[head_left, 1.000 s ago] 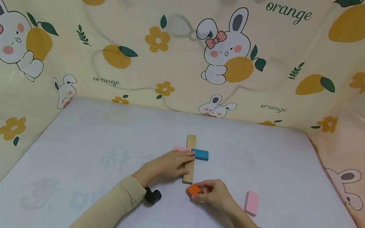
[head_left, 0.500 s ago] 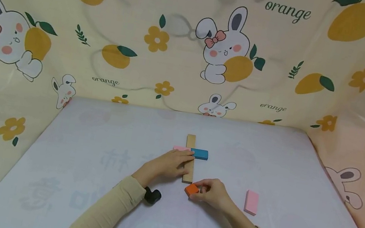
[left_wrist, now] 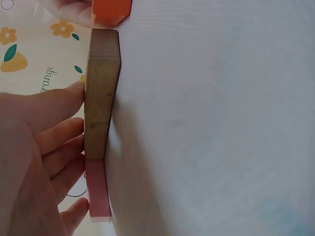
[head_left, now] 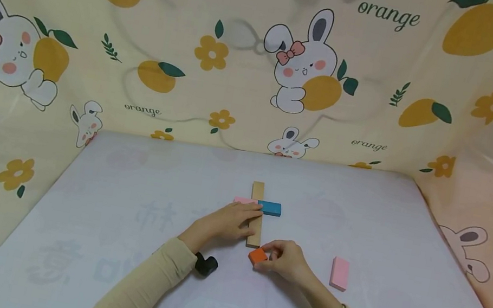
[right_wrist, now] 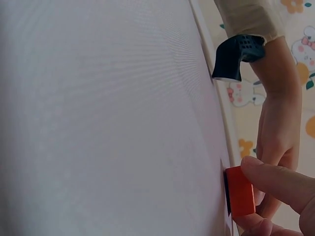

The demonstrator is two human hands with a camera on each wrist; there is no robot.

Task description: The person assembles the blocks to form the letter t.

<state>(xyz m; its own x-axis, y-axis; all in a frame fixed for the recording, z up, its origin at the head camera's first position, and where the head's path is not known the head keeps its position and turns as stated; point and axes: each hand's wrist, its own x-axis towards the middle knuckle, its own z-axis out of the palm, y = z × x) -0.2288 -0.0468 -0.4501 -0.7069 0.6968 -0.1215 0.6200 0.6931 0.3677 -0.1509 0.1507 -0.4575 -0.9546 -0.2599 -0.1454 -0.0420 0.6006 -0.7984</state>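
My right hand [head_left: 290, 262] pinches an orange block [head_left: 257, 257] between thumb and fingers, just off the near end of a plain wooden block [head_left: 255, 235]. In the right wrist view the orange block [right_wrist: 241, 194] is low over or on the white surface; I cannot tell which. My left hand [head_left: 229, 222] rests on the block cross, fingers fairly straight. Its fingertips touch the wooden block [left_wrist: 101, 108] and a pink block [left_wrist: 98, 189] in the left wrist view. A blue block [head_left: 272, 209] forms the right arm of the cross. Part of the pink arm is hidden by the fingers.
Another pink block [head_left: 340, 273] lies to the right of my right hand. The white table [head_left: 145, 279] meets a patterned cloth [head_left: 237, 92] at the back and sides. Each wrist carries a black camera mount [head_left: 206, 266].
My right hand has slid slightly to the left with the orange block, bringing it closer under the near end of the wooden block. The left hand stays in place.
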